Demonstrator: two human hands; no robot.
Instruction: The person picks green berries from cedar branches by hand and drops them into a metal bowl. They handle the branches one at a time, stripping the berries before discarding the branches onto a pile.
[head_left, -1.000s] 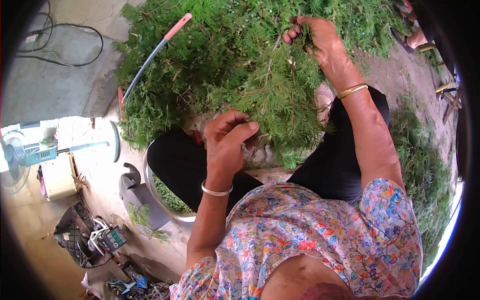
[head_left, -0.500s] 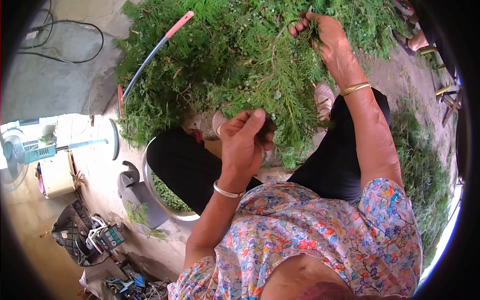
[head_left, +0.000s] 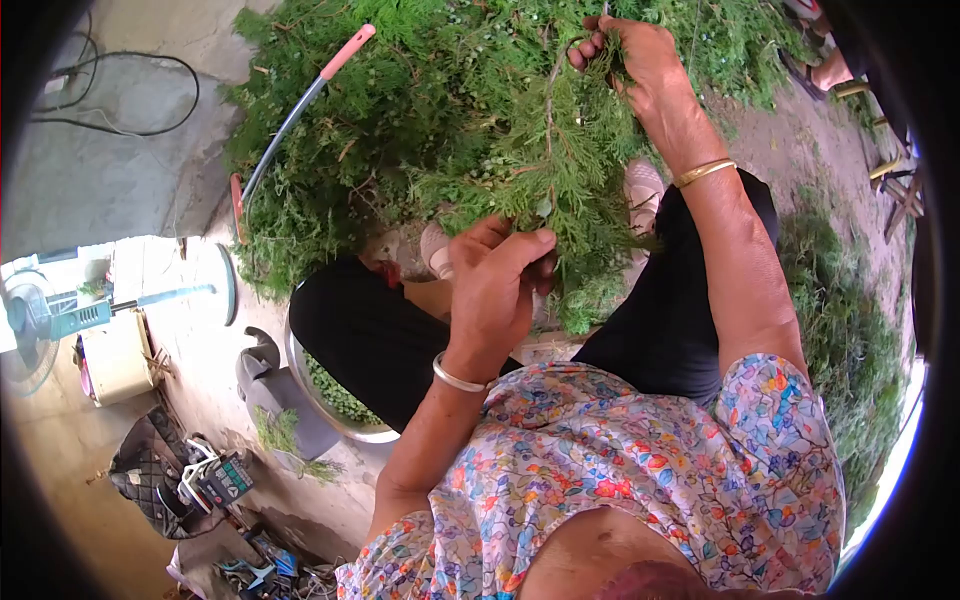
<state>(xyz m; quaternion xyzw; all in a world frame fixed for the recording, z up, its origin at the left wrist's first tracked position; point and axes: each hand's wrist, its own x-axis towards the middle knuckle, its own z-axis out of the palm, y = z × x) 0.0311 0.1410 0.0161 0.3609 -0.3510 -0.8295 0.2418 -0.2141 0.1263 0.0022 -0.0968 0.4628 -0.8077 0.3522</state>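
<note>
A leafy green conifer branch [head_left: 570, 160] hangs over the floor between my feet. My right hand [head_left: 635, 60] is raised at the top and grips its brown stem. Lower down, my left hand [head_left: 500, 275] is closed at the branch's left edge, thumb against fingers, with a small pale-green piece near its thumb tip. What lies inside those fingers is hidden. Behind both hands spreads a big heap of green cuttings [head_left: 370, 150]. Beside my left leg, a metal basin [head_left: 372, 434] holds many small green pieces [head_left: 340, 392].
A curved tool with pink ends [head_left: 300, 105] rests on the heap's left side. Further left are a fan [head_left: 32, 315], a beige box [head_left: 120, 360] and black cables [head_left: 150, 130]. More cuttings [head_left: 845, 350] lie at right. Another person's foot [head_left: 825, 75] shows at upper right.
My left hand has moved slightly right and down, in against the branch, and its thumb now points toward the foliage. The branch has shifted a little left with my right hand.
</note>
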